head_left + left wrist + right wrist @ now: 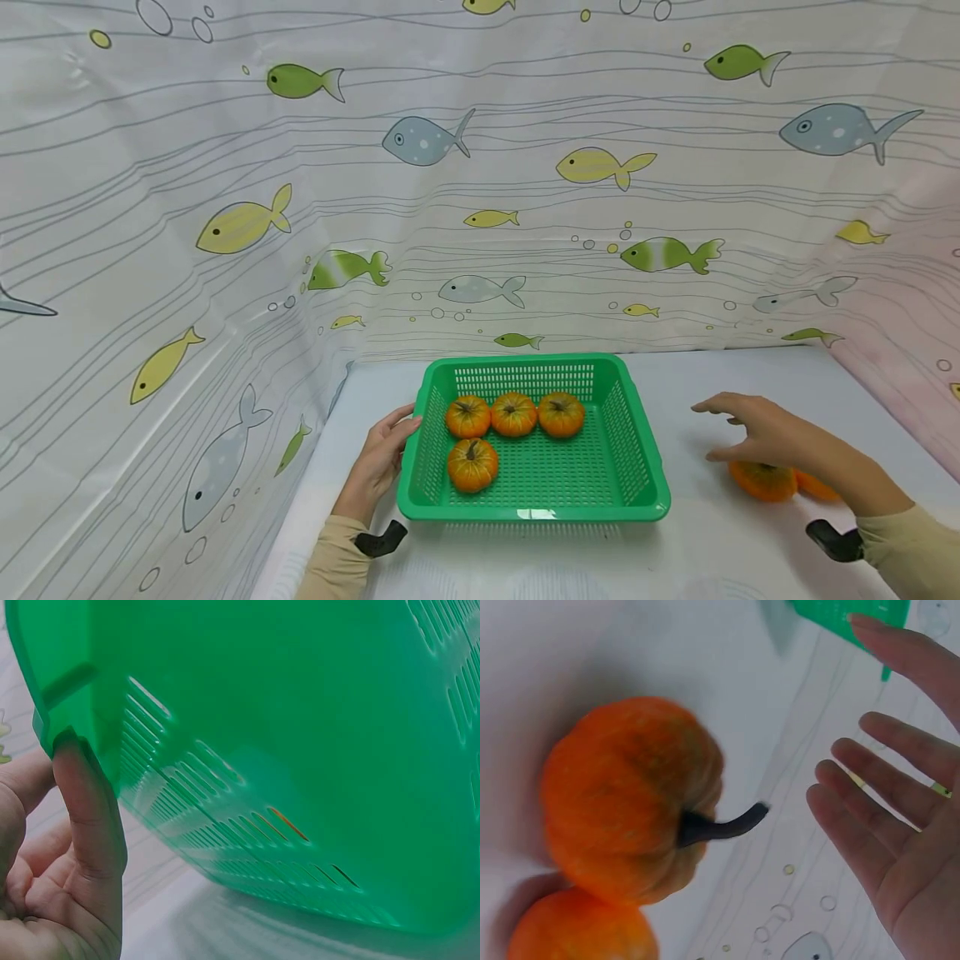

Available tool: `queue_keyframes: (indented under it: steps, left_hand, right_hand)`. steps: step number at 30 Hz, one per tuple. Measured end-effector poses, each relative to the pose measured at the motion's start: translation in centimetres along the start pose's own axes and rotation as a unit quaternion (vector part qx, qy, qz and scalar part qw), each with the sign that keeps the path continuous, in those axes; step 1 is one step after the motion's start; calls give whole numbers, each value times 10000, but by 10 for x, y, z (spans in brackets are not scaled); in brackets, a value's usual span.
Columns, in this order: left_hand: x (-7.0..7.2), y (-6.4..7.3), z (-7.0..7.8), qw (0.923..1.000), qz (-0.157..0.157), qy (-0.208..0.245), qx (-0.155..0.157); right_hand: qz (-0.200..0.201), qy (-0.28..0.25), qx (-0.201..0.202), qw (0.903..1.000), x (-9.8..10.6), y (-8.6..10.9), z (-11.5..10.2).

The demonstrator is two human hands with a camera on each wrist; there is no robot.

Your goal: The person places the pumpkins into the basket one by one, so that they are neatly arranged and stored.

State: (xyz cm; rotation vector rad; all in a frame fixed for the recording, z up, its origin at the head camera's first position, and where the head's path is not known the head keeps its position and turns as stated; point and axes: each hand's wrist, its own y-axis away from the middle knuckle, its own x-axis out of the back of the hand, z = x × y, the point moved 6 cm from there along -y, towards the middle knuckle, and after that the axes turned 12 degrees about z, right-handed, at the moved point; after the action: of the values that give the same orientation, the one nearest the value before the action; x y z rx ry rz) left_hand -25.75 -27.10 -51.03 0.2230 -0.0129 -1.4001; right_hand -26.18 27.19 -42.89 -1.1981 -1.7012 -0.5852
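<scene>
A green plastic basket (534,513) with slotted walls stands on the table, and several small orange pumpkins (514,415) sit inside, towards its left and back. My left hand (381,462) holds the basket's left rim; the left wrist view shows its fingertips at the edge of the green wall (285,735). To the right of the basket, my right hand (780,433) hovers with spread fingers and nothing in them. Beneath it lie two more pumpkins, partly hidden by the hand and forearm in the head view. The right wrist view shows the nearer pumpkin (630,799) with its dark stem, apart from the fingers.
A white sheet printed with fish (592,165) hangs behind and along both sides of the table (690,375). The second loose pumpkin (585,930) touches the nearer one. Each wrist carries a black strap piece (381,539).
</scene>
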Motion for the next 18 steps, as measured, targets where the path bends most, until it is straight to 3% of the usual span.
queue_keyframes:
  steps: [11, 18]
  left_hand:
    - [2, -1, -1, 9997, 156, -11, 204]
    - [2, 0, -1, 9996, 148, 44, 222]
  right_hand:
    - [41, 129, -388, 9992, -11, 33, 39]
    - [474, 370, -486, 9970, -7, 47, 56]
